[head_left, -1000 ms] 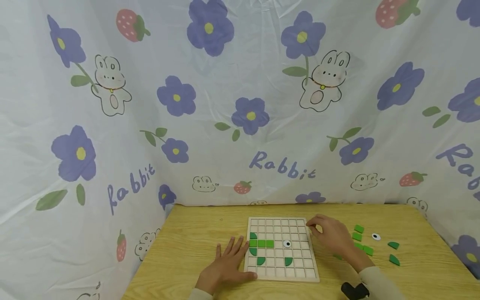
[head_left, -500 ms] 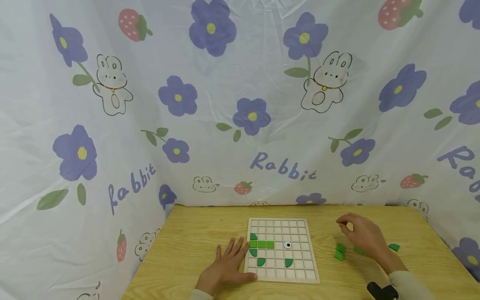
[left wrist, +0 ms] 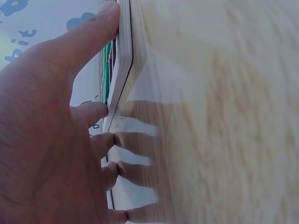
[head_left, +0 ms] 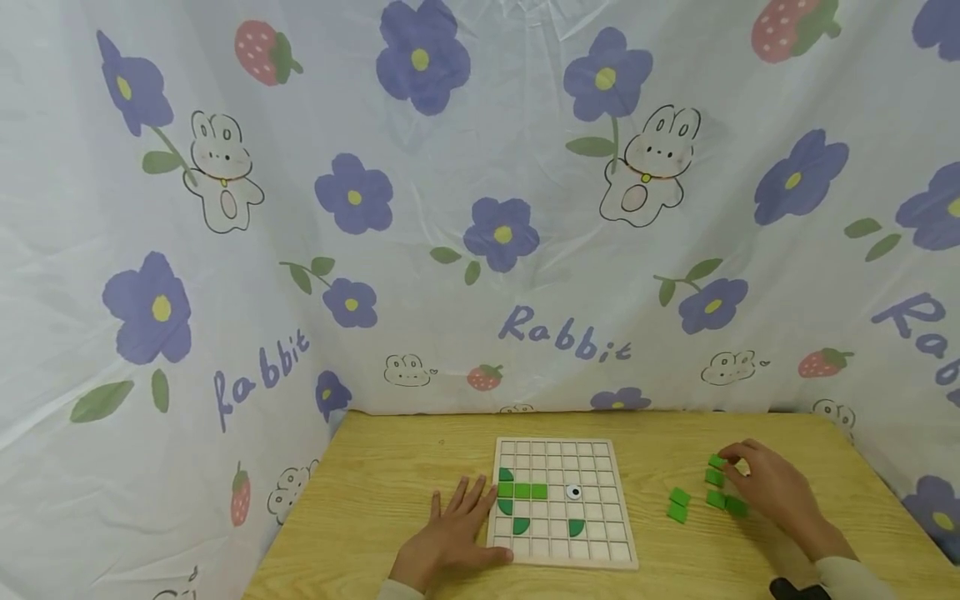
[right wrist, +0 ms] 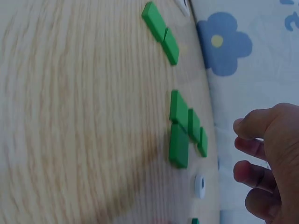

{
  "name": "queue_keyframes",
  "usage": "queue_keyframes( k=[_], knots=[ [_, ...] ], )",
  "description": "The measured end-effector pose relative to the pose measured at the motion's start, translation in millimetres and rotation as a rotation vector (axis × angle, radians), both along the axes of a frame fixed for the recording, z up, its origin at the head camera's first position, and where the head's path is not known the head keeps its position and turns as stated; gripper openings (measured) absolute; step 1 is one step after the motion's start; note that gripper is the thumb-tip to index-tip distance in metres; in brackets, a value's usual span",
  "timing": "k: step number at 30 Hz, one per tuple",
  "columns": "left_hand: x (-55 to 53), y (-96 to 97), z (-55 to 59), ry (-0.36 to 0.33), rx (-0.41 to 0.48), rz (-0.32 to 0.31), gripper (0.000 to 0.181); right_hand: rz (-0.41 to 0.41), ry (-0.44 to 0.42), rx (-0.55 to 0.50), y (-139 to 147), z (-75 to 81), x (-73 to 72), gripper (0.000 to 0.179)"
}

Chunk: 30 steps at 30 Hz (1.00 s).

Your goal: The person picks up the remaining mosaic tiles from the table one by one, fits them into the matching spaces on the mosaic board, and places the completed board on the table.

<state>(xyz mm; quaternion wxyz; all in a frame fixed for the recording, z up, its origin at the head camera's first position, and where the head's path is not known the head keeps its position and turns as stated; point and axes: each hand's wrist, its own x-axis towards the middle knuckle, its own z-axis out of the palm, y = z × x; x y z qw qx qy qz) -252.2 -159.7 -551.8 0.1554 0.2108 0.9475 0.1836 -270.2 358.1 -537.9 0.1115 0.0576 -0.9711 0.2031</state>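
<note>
In the head view, a wooden grid board [head_left: 602,552] lies on the table, bearing a row of light green squares [head_left: 522,491], several dark green quarter-circle pieces [head_left: 576,527] and a round eye piece [head_left: 573,492]. My left hand [head_left: 452,533] lies at its left side, fingers spread, thumb on the near-left corner; the left wrist view shows that thumb against the board edge [left wrist: 125,51]. To the right, my right hand [head_left: 768,487] hovers over loose green squares [head_left: 715,477], fingertips close to the farthest one. Thumb and fingers are loosely bent, with nothing visible between them [right wrist: 264,158].
Two more green squares [head_left: 678,504] lie between the board and the right hand. In the right wrist view, another eye piece [right wrist: 200,186] lies beyond the green squares. A patterned rabbit-and-flower curtain [head_left: 480,275] hangs behind the wooden table [head_left: 405,450].
My right hand has moved away from the board's right edge, rightward to the loose green squares, uncovering two squares near the board. My left hand stays in place.
</note>
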Motion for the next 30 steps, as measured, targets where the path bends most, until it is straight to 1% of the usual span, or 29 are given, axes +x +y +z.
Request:
queue_keyframes(
  k=[3, 6, 10, 15, 19, 22, 25, 30],
  knots=[
    [-0.2, -0.1, 0.2, 0.002, 0.003, -0.001, 0.104, -0.021, -0.064, 0.02, 10.8, -3.8, -1.0, 0.027],
    [-0.2, 0.3, 0.8, 0.001, 0.006, -0.002, 0.104, -0.031, -0.105, 0.051, 19.6, -8.3, -1.3, 0.035],
    [-0.3, 0.8, 0.4, 0.003, 0.005, -0.004, 0.104, -0.023, -0.141, 0.073, 27.2, -14.5, -1.0, 0.038],
    [-1.1, 0.4, 0.2, 0.005, -0.001, -0.001, 0.104, -0.01, -0.181, 0.082, 31.2, -21.0, 0.1, 0.029],
    [-1.2, -0.2, -0.1, 0.001, -0.002, 0.001, 0.104, -0.013, -0.176, 0.093, 31.3, -24.2, -0.4, 0.022],
    [-0.6, -0.2, 0.0, -0.004, 0.0, 0.0, 0.104, -0.025, -0.193, 0.1, 31.5, -23.1, -0.6, 0.021],
    [-0.1, 0.0, 0.3, -0.007, 0.002, 0.002, 0.104, -0.056, -0.217, 0.089, 31.7, -21.1, -0.3, 0.02],
    [0.6, 0.4, 0.9, -0.007, 0.007, 0.007, 0.104, -0.076, -0.203, 0.079, 32.8, -19.9, 0.4, 0.014]
  ],
)
